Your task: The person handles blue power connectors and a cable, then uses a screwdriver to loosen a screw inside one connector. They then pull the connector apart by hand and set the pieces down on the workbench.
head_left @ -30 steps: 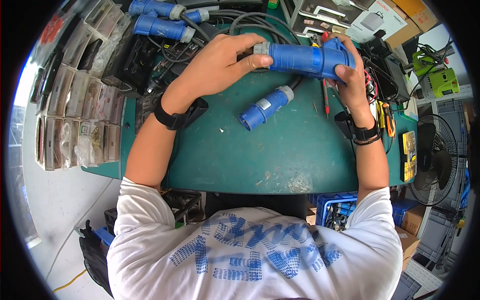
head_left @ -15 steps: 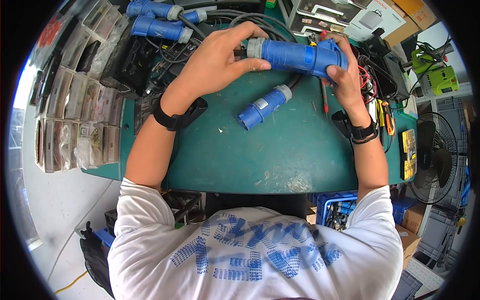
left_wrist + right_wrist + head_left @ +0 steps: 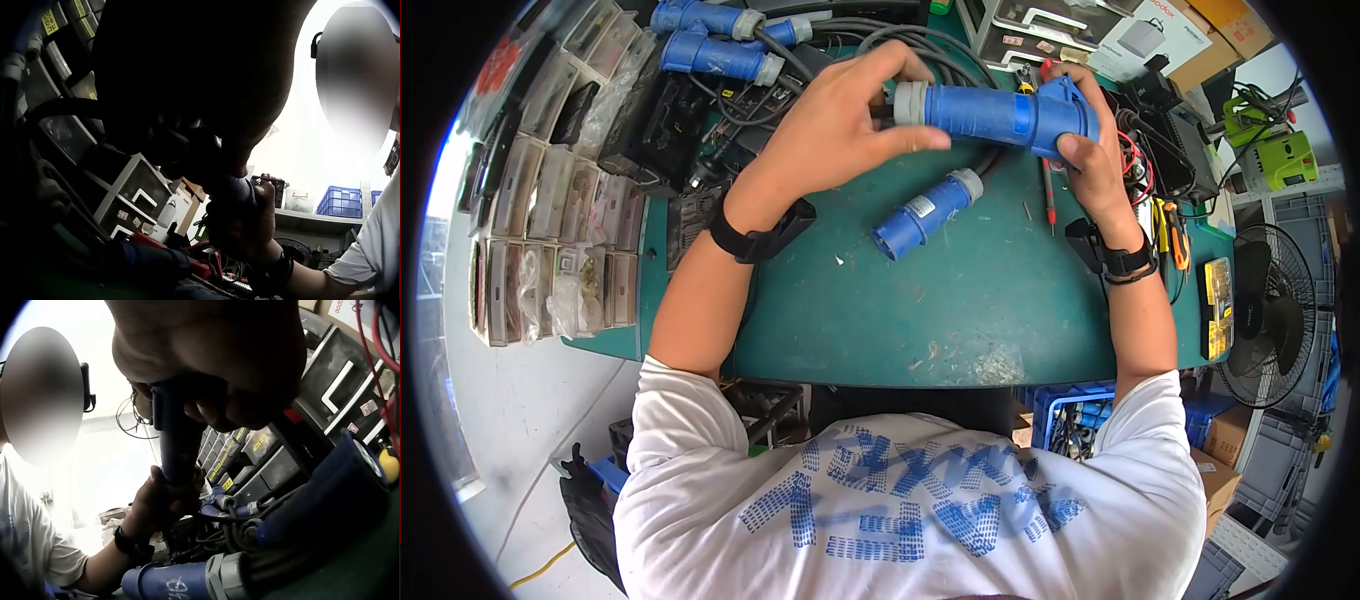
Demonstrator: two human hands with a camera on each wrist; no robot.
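Note:
A long blue industrial connector (image 3: 990, 112) with a grey collar (image 3: 910, 104) is held level above the green mat (image 3: 960, 300). My left hand (image 3: 892, 100) grips the collar end, index finger over the top and thumb underneath. My right hand (image 3: 1080, 118) wraps the connector's thick right end. A dark cable leaves the collar end towards the back. In the right wrist view the connector (image 3: 178, 437) runs away from my right hand to the left hand (image 3: 162, 500). The left wrist view is dark; the right hand (image 3: 247, 219) shows holding the far end.
A second blue plug (image 3: 925, 212) lies on the mat below the held one. More blue connectors (image 3: 715, 50) and coiled cables sit at the back left, parts drawers (image 3: 540, 200) on the left. A red probe (image 3: 1050, 195), hand tools (image 3: 1172, 235) and a yellow case (image 3: 1218, 310) lie right.
The connector has risen slightly and shifted left. My left thumb has slid from the collar to under the blue body, the hand turning round the collar. The right hand's grip holds.

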